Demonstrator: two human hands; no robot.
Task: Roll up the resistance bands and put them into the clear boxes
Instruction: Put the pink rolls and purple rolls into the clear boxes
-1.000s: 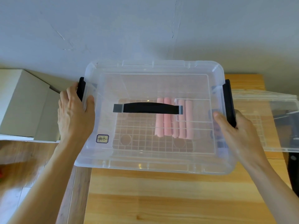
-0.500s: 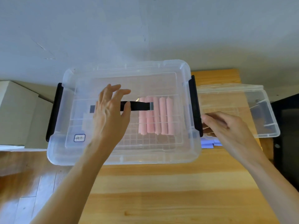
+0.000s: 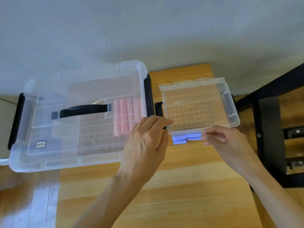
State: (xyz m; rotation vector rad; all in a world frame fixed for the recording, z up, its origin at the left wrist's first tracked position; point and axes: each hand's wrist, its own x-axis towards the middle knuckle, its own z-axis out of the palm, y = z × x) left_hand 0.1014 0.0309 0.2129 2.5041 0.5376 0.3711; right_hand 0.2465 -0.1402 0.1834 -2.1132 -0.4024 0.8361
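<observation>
On the wooden desk (image 3: pixel 164 203) a big clear box (image 3: pixel 49 155) with a black handle (image 3: pixel 83 109) sits lidded at the left, pink rolled bands (image 3: pixel 126 117) lying inside it. Just beside it at the right stands a small clear box (image 3: pixel 230 119). The left hand (image 3: pixel 146 143), fingers loosely spread, touches the small box's near left corner. The right hand (image 3: pixel 222 142) seems to pinch the purple rolled bands (image 3: pixel 185 138) lying against the small box's front edge. A black frame (image 3: pixel 271 129) stands right of the desk.

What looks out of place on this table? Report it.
The purple rolled bands lie on the wooden table, partly under the near edge of the small clear box, not inside it. The pink rolls are already in the large lidded box. Nothing looks spilled or damaged.
</observation>
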